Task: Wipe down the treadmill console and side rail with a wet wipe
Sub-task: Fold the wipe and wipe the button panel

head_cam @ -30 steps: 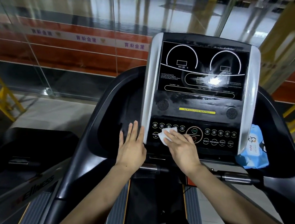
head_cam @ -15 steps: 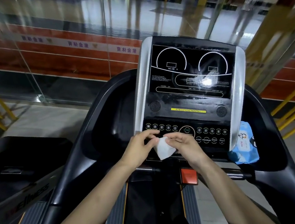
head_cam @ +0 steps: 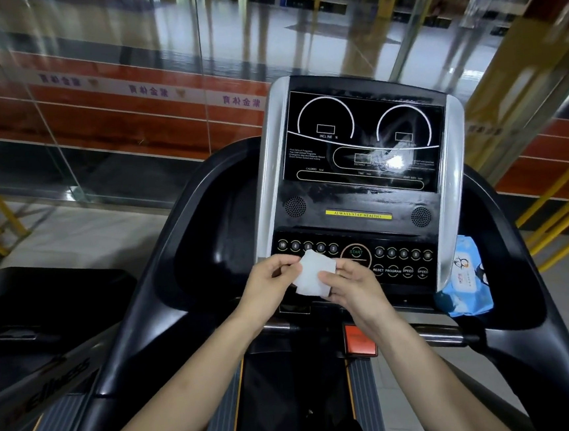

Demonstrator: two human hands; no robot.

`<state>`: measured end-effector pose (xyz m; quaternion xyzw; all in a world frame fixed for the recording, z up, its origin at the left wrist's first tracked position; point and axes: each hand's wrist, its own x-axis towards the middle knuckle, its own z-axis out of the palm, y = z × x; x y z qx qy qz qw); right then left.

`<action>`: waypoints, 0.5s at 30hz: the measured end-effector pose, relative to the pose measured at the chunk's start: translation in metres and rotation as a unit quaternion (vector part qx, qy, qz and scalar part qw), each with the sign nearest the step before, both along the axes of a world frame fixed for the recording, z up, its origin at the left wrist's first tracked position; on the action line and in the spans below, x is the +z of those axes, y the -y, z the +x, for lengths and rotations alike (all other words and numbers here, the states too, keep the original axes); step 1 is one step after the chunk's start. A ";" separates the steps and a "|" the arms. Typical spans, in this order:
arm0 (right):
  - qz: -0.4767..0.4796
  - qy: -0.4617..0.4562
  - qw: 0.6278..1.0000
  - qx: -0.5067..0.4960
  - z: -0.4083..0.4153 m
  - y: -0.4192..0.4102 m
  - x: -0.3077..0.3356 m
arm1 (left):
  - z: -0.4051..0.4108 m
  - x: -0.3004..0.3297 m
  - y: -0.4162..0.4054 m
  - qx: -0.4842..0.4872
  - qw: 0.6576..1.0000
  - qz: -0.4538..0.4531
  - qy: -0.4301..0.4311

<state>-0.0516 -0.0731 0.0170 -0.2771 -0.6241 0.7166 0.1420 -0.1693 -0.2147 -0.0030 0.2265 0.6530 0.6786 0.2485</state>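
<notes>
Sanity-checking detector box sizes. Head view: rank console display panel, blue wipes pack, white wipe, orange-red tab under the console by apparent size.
1. Console display panel, by far.
2. Blue wipes pack; partly hidden behind the console edge.
3. White wipe, fingers cover part.
4. Orange-red tab.
Pack versus wipe is close, so unsure.

The treadmill console [head_cam: 361, 205] is the supporting surface and the reference landmark. It stands tilted back, with a black display panel above and a button panel below, flanked by silver side trims. A black moulded surround [head_cam: 206, 201] curves around the console on both sides, forming a recessed tray at each side. In the tray just right of the console, a blue pack of wet wipes [head_cam: 465, 278] leans against the right silver trim. Below the console, a metal crossbar [head_cam: 434, 334] runs horizontally, with an orange-red tab [head_cam: 360, 343] just beneath the console's lower edge.
</notes>
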 end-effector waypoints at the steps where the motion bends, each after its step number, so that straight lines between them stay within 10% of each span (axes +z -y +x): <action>1: 0.008 -0.001 1.000 -0.005 0.000 0.001 0.001 | 0.000 0.000 0.000 -0.010 1.000 0.002 -0.004; 15: 0.129 -0.037 0.991 0.000 -0.006 -0.006 -0.004 | -0.001 0.016 0.011 -0.053 0.998 -0.002 0.022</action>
